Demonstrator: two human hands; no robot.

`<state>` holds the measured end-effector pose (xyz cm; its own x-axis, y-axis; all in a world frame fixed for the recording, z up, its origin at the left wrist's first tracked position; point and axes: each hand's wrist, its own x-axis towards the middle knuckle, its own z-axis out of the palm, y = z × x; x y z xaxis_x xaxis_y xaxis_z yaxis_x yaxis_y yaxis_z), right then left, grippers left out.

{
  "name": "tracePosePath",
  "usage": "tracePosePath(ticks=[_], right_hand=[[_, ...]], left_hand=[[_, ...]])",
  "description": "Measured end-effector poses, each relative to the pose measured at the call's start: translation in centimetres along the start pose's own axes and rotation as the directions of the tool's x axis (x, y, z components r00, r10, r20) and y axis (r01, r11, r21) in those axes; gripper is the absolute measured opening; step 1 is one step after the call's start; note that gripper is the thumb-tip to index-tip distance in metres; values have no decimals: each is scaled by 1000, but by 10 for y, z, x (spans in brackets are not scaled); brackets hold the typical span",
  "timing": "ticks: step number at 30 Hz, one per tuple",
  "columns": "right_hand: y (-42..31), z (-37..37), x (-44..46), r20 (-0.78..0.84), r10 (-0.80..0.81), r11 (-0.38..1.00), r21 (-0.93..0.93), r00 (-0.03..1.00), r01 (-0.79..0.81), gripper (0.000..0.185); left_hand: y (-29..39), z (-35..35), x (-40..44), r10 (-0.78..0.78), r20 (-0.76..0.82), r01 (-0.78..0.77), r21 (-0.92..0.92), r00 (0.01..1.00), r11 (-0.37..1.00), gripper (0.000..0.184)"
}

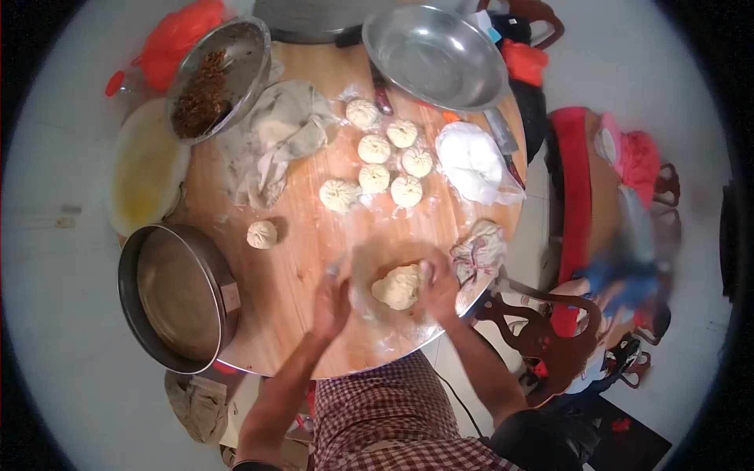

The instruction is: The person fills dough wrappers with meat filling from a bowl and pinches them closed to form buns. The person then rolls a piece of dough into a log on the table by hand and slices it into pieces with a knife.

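Observation:
A pale lump of dough (398, 288) lies near the table's front edge, within a blurred, translucent shape that could be a bag or a bowl. Just right of the dough is my right hand (440, 289), fingers curled in at the shape's edge; what they hold is unclear. My left hand (333, 302) hovers left of the dough, apart from it, its fingers smeared by motion. A single pleated bun (261, 234) sits farther left. Beyond my hands, several more pleated buns (374, 178) stand grouped on the floured wooden table (290, 314).
A bowl of dark filling (255, 49) stands back left, above a crumpled cloth (290, 118). A large metal basin (436, 59) is at the back right, near a white plastic bag (471, 161). A round deep pan (222, 271) overhangs the left edge. Wooden chairs (546, 337) stand right.

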<state>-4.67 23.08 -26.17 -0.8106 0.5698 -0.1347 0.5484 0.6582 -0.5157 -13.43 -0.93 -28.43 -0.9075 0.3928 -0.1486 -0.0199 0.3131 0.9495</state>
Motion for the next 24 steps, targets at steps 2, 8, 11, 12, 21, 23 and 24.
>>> tracePosePath(ticks=[2,8,11,12,21,23,24], right_hand=[[-13,24,-51,-51,-173,979,101,984,177,59],[-69,68,-108,51,-398,845,409,916,344,63],[-71,68,-108,107,-496,717,610,862,337,62],[-73,64,-108,104,-504,708,619,858,340,62],[-39,-9,-19,378,-404,569,817,833,-95,28],[-36,-2,-4,299,-364,708,704,882,54,27],[-36,5,-3,214,-321,824,544,923,161,28]], left_hand=[[13,40,-22,45,59,-47,32,997,998,49],[26,35,-61,-265,-273,106,-483,925,869,58],[15,21,-78,-212,-407,75,-327,889,942,67],[20,26,-75,-266,-421,87,-397,867,914,62],[33,18,-53,-226,-371,104,-319,901,942,39],[27,13,-54,-232,-334,142,-272,914,952,43],[23,16,-55,-238,-340,145,-277,910,950,43]])
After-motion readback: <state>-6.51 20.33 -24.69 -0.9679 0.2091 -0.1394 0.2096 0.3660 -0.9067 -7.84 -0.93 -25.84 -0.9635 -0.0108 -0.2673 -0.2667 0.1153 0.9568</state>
